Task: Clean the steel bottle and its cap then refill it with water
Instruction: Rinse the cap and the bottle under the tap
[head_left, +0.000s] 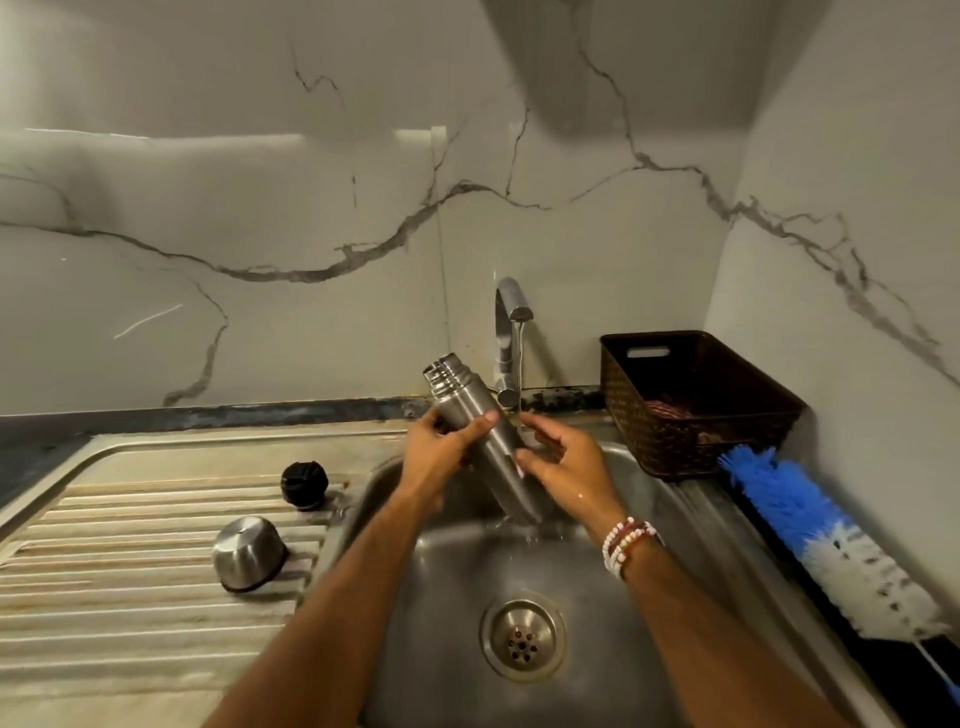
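A: Nearest the lens, two bare forearms reach over the sink (613, 670); its drain (523, 637) lies between them. Beaded bracelets (626, 543) circle the right wrist.

B: Grips?

A: Left hand (434, 454) clasps the steel bottle (480, 431) around its upper body. Right hand (566, 457) rests against the bottle's lower right side, fingers curled on it. Bottle tilted, open threaded neck up and to the left, base low over the sink basin.

B: Cap?

A: Steel cap (248, 553) sits mouth-down on the ribbed drainboard left of the sink; black stopper (305, 484) beyond it, apart.

B: Water?

A: Tap (511, 332) behind the sink is running; the stream falls just right of the bottle. Dark basket (696, 402) and blue-white brush (815, 535) sit right of the sink.
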